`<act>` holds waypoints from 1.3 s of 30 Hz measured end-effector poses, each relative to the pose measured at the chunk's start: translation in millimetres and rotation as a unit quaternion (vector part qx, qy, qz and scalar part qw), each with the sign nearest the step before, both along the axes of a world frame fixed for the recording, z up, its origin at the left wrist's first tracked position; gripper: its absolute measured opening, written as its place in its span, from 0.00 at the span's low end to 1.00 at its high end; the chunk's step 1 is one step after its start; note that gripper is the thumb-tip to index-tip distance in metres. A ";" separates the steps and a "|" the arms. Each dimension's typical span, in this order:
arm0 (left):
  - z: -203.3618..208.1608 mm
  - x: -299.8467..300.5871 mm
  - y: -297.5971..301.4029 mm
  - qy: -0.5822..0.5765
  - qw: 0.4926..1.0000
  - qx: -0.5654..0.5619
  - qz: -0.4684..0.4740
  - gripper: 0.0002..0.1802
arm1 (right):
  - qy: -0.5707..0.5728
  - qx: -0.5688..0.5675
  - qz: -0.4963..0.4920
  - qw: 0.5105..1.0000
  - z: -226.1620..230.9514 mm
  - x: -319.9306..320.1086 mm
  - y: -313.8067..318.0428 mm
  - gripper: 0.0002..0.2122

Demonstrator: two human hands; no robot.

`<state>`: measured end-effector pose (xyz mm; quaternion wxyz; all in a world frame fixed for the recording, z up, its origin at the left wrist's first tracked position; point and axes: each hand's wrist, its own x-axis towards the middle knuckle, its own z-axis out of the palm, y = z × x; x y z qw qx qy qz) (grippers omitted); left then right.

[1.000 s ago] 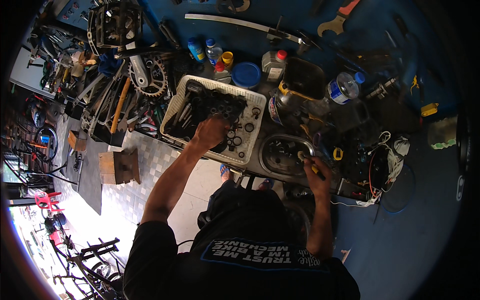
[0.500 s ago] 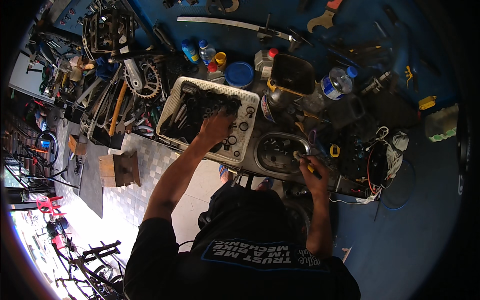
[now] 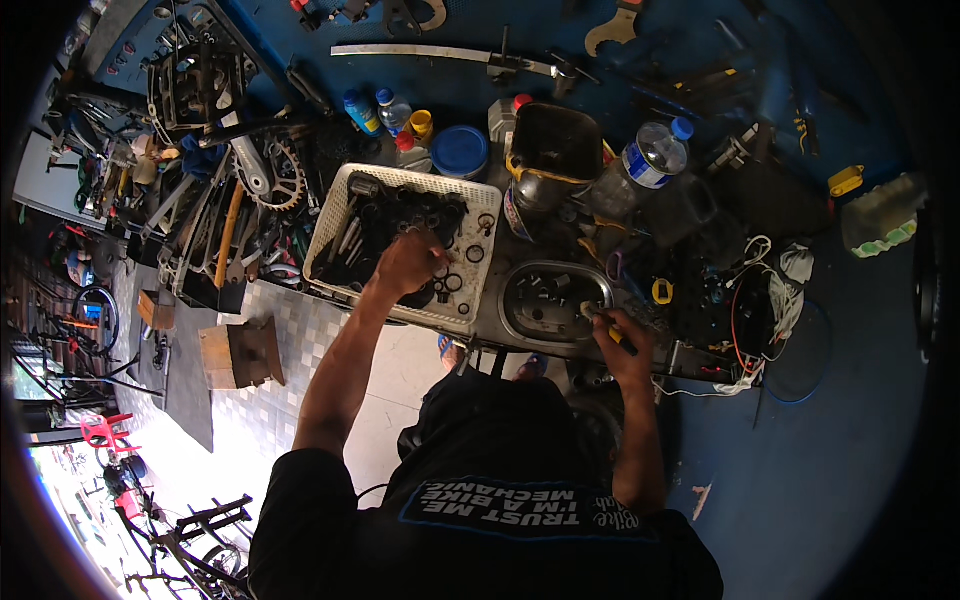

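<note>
My left hand [image 3: 410,262] reaches into a white perforated plastic basket [image 3: 487,278]. Its fingers are curled down among black rings and small dark parts, and whatever they pinch is hidden. Several loose rings lie on the basket floor beside it, including a black ring [image 3: 474,254]. In my right hand [image 3: 627,350] is what looks like a brush [image 3: 588,311], with a pale tip and a yellow-and-black handle. The tip sits over the right rim of an oval metal tray [image 3: 508,322], where several small metal pieces lie.
Behind the basket stand bottles and a blue-lidded tub [image 3: 460,150]. A dark open container [image 3: 555,145] and a clear plastic bottle [image 3: 650,160] are behind the tray. Tools and a chainring [image 3: 285,180] crowd the left; cables [image 3: 775,300] hang at the right.
The view has shifted slightly. My left hand has moved a little to the left among the rings in the basket. My right hand still grips the brush at the tray's rim.
</note>
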<state>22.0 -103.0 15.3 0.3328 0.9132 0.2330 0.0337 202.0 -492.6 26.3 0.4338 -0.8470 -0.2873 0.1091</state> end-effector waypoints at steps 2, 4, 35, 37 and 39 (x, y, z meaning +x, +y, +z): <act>-4.0 3.4 -18.8 -0.013 0.999 -0.038 -0.018 0.08 | 0.009 -0.013 -0.005 1.000 1.1 -0.8 0.1 0.10; 0.3 6.7 -27.9 -0.015 0.996 -0.056 -0.071 0.08 | 0.012 -0.005 0.001 1.000 1.6 -1.1 0.1 0.10; -22.9 26.1 -5.7 0.138 0.964 0.220 -0.062 0.08 | 0.017 0.003 -0.012 1.000 0.8 -1.4 -1.6 0.11; -22.0 24.6 -4.0 0.125 0.969 0.195 -0.084 0.07 | 0.009 0.001 -0.012 1.000 0.5 -0.7 -3.0 0.11; -30.0 16.8 5.8 0.131 0.972 0.156 -0.117 0.06 | 0.011 -0.007 -0.006 1.000 4.1 0.5 0.2 0.11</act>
